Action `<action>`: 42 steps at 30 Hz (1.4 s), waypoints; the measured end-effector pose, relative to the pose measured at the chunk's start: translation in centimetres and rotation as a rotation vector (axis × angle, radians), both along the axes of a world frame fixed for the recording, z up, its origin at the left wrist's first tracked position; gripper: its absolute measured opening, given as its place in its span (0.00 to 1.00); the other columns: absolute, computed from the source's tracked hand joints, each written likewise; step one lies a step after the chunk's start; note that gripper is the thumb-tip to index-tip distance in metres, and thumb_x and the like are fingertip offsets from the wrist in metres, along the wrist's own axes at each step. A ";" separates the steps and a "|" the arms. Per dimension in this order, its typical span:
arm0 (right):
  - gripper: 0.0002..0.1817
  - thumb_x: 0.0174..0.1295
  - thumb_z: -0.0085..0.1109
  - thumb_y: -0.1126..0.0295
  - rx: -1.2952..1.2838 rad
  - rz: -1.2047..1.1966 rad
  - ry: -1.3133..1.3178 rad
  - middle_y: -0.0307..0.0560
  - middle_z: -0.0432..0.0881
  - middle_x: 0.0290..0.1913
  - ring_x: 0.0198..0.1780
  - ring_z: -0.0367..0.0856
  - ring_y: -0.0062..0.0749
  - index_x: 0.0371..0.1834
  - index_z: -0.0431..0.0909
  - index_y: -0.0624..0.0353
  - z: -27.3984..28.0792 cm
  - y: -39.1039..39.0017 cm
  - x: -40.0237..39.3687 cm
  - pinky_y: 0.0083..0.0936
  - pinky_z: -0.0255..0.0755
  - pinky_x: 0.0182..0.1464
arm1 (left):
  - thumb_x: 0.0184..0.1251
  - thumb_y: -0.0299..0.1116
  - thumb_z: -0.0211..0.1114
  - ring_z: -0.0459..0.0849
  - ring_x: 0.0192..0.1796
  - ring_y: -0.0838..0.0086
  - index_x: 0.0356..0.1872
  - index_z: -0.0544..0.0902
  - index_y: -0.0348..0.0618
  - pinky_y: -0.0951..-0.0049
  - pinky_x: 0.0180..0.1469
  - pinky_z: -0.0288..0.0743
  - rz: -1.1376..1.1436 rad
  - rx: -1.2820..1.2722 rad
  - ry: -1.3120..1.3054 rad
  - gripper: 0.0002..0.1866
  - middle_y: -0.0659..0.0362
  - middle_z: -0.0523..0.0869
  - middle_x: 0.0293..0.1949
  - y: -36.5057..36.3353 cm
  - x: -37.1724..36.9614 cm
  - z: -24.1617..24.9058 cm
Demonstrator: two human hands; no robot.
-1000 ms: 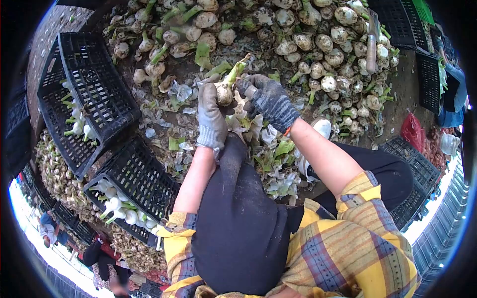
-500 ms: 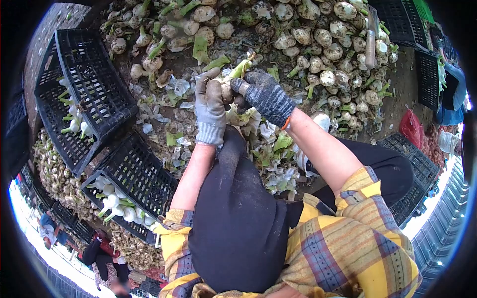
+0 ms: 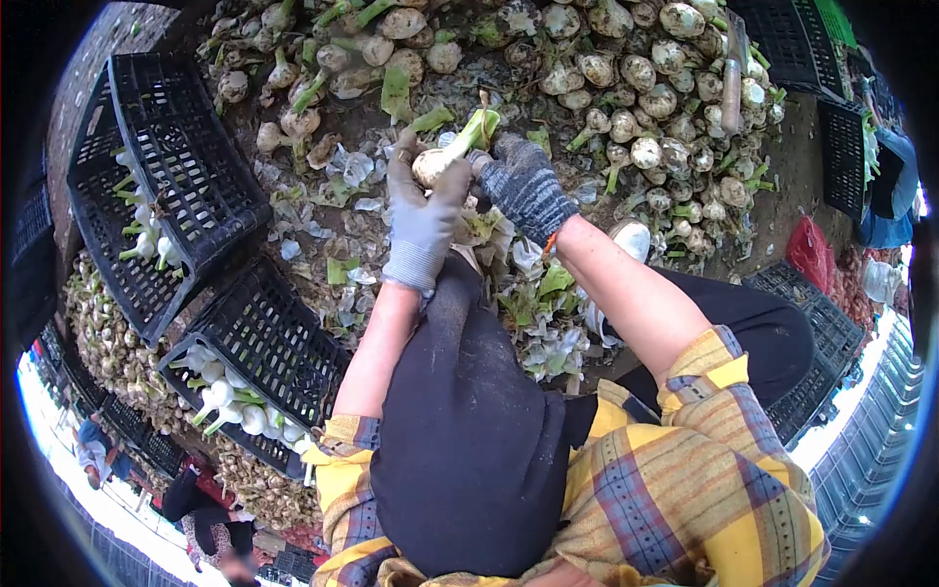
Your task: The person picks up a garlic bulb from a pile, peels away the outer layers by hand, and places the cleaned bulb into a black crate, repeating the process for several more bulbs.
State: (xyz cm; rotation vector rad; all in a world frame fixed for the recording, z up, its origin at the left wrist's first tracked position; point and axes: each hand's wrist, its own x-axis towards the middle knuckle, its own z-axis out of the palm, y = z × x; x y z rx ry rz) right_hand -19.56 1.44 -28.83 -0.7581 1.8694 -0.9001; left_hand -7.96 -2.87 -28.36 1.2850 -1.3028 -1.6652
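My left hand (image 3: 423,201), in a pale grey dirt-stained glove, is closed around a garlic bulb (image 3: 430,167). Its white-green stem (image 3: 474,132) points up and to the right. Right beside the stem is my right hand (image 3: 523,181), in a dark grey knitted glove with an orange cuff edge. Its fingers are curled in, and what they grip is hidden. Below both hands, peeled husks and leaf scraps (image 3: 553,284) cover the ground.
A large heap of unpeeled garlic (image 3: 655,98) lies ahead, with a wooden-handled knife (image 3: 731,93) on it. Black crates (image 3: 186,157) stand at my left; a nearer crate (image 3: 264,342) holds peeled white garlic (image 3: 230,406). A red bag (image 3: 810,249) lies at right. Other people sit farther off.
My left hand has turned and its fingers have spread around the bulb, showing more of it. The stem now stands out more clearly. My right hand has shifted slightly left and down.
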 end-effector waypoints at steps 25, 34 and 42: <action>0.11 0.66 0.47 0.69 -0.063 -0.280 -0.593 0.46 0.80 0.34 0.36 0.79 0.25 0.43 0.74 0.65 -1.7 1.3 0.6 0.24 0.74 0.37 | 0.64 0.40 0.62 0.80 0.42 0.74 0.53 0.69 0.43 0.70 0.38 0.79 -0.001 0.653 0.377 0.21 0.58 0.78 0.46 -0.5 2.6 -1.0; 0.14 0.64 0.48 0.71 -0.194 0.119 0.361 0.54 0.80 0.41 0.40 0.80 0.29 0.48 0.72 0.69 -0.3 1.2 1.5 0.24 0.73 0.41 | 0.62 0.46 0.62 0.80 0.36 0.77 0.50 0.73 0.46 0.75 0.33 0.76 0.089 0.769 0.238 0.21 0.61 0.80 0.39 -0.9 1.5 0.3; 0.19 0.60 0.53 0.67 0.098 0.259 0.099 0.59 0.79 0.43 0.44 0.80 0.43 0.51 0.70 0.68 3.0 1.5 -2.8 0.32 0.75 0.52 | 0.66 0.47 0.56 0.82 0.31 0.72 0.42 0.76 0.45 0.74 0.31 0.77 0.238 0.688 0.264 0.16 0.60 0.82 0.34 -2.3 3.6 -0.5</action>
